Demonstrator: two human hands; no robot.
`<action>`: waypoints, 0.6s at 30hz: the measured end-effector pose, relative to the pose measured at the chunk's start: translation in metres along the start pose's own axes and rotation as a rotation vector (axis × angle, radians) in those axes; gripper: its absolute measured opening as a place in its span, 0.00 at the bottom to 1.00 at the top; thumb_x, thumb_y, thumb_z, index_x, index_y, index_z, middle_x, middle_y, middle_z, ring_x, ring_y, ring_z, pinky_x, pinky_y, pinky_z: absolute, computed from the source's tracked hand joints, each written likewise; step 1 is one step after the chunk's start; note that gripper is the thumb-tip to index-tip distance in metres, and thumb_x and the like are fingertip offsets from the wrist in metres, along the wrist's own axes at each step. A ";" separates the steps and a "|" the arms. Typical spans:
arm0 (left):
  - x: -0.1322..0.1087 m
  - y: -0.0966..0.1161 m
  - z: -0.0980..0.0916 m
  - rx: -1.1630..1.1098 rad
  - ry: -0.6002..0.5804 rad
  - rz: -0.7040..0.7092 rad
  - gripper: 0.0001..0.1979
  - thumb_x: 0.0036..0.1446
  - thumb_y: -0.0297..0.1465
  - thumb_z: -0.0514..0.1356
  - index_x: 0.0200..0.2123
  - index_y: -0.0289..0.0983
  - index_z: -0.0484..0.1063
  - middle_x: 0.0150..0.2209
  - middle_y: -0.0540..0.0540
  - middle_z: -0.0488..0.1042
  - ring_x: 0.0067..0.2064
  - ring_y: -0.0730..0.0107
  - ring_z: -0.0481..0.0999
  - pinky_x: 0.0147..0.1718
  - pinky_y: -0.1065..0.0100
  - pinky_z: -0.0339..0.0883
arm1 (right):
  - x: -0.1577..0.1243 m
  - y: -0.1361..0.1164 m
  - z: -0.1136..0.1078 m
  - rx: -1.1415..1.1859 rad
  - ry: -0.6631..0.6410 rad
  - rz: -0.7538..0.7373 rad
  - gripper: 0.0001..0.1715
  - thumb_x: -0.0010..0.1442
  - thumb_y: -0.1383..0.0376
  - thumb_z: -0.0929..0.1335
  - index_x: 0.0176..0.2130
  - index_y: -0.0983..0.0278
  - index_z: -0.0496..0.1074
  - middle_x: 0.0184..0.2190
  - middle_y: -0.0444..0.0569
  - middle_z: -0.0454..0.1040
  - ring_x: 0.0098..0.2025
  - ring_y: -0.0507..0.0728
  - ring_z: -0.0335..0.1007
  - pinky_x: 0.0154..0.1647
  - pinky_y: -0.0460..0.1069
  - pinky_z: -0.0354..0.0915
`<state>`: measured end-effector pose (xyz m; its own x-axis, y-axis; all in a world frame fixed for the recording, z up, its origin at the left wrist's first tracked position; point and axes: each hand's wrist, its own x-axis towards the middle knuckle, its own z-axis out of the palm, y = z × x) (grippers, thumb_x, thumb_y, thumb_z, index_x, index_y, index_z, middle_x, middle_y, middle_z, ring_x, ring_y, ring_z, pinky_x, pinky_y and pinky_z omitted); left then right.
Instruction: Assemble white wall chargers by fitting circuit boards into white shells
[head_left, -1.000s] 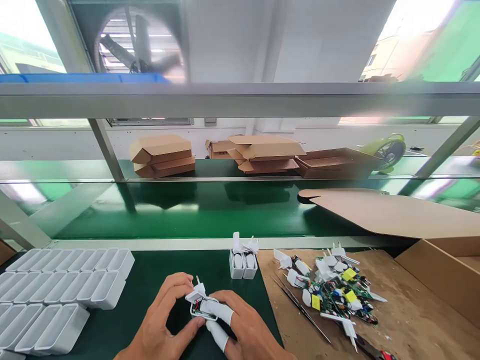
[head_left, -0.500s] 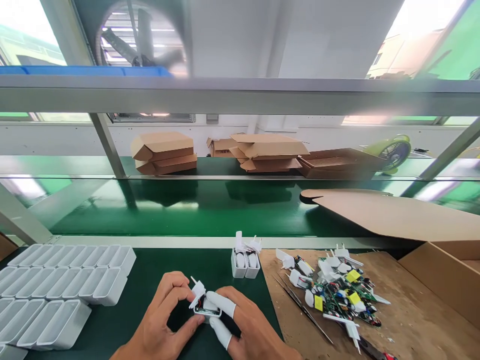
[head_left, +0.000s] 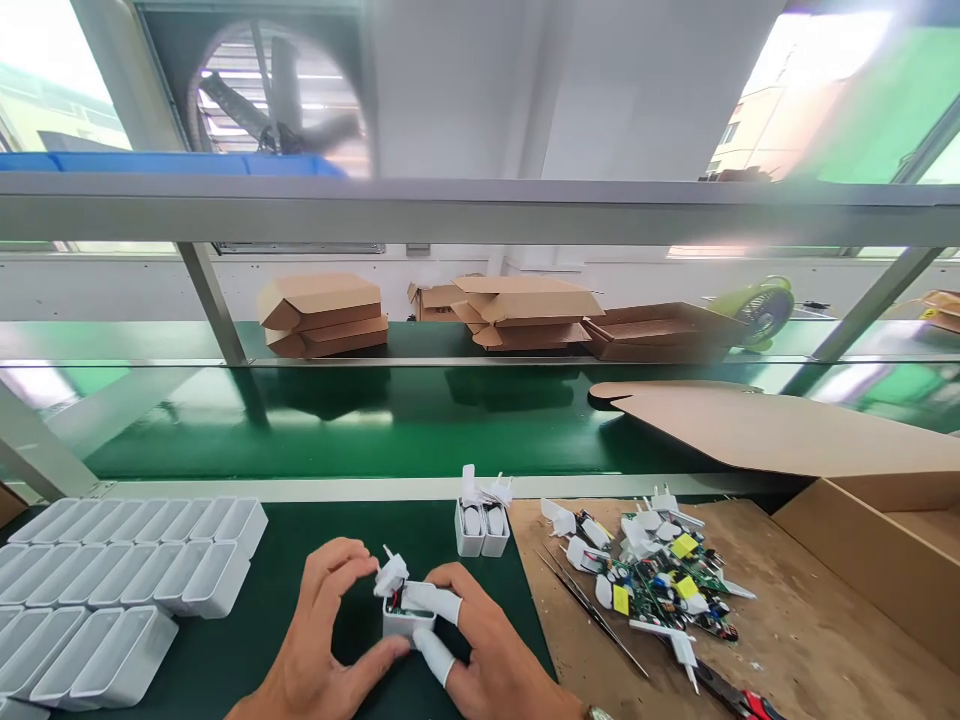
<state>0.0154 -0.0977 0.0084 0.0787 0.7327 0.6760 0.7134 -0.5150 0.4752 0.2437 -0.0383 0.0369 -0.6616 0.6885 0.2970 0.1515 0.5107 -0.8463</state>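
Note:
Both of my hands meet at the near edge of the green mat around one small white charger housing (head_left: 403,618), standing upright with a circuit board inside. My left hand (head_left: 322,640) pinches the white plug cap (head_left: 391,577) at its top with thumb and fingers. My right hand (head_left: 480,655), with white finger cots on two fingers, grips the housing's right side. Rows of empty white housings (head_left: 120,585) lie to the left. A pile of circuit boards with plug caps (head_left: 652,580) sits on the brown board to the right.
Two filled white housings (head_left: 480,525) stand just beyond my hands. Tweezers (head_left: 592,610) lie on the brown board (head_left: 787,640). An open cardboard box (head_left: 885,560) is at right. A green conveyor belt (head_left: 375,420) runs behind, with folded cartons (head_left: 322,312) and a small green fan (head_left: 757,305) beyond.
The housing, held flat between my hands a second ago, now stands upright on the mat with the board inside. My left fingers have lifted to the plug cap on top.

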 end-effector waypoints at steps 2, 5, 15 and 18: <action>-0.006 0.002 0.005 0.031 0.030 -0.008 0.43 0.57 0.42 0.74 0.69 0.43 0.57 0.62 0.33 0.65 0.62 0.39 0.71 0.59 0.43 0.74 | 0.003 -0.001 0.005 0.372 0.049 0.215 0.16 0.66 0.58 0.71 0.52 0.61 0.78 0.45 0.53 0.78 0.44 0.60 0.77 0.48 0.55 0.74; -0.010 0.009 0.014 -0.029 -0.010 -0.008 0.41 0.61 0.36 0.70 0.71 0.44 0.54 0.60 0.33 0.68 0.60 0.41 0.74 0.56 0.44 0.76 | 0.006 -0.005 0.011 0.824 0.048 0.482 0.23 0.62 0.50 0.74 0.47 0.64 0.80 0.37 0.51 0.81 0.40 0.60 0.80 0.46 0.55 0.75; -0.007 0.019 0.020 -0.118 0.019 0.000 0.37 0.62 0.28 0.66 0.70 0.41 0.54 0.57 0.34 0.72 0.57 0.46 0.77 0.54 0.49 0.77 | 0.007 -0.017 0.011 1.021 -0.029 0.524 0.24 0.60 0.50 0.77 0.42 0.68 0.81 0.33 0.52 0.82 0.38 0.62 0.83 0.51 0.59 0.73; -0.008 0.017 0.020 -0.123 -0.004 -0.009 0.37 0.62 0.28 0.65 0.70 0.41 0.53 0.57 0.34 0.71 0.57 0.46 0.76 0.54 0.48 0.77 | 0.007 -0.017 0.012 1.026 -0.028 0.541 0.25 0.60 0.49 0.76 0.42 0.68 0.80 0.34 0.53 0.83 0.39 0.64 0.83 0.52 0.61 0.73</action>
<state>0.0410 -0.1040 0.0000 0.0756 0.7388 0.6697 0.6232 -0.5593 0.5466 0.2273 -0.0484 0.0478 -0.7102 0.6713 -0.2122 -0.2384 -0.5129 -0.8247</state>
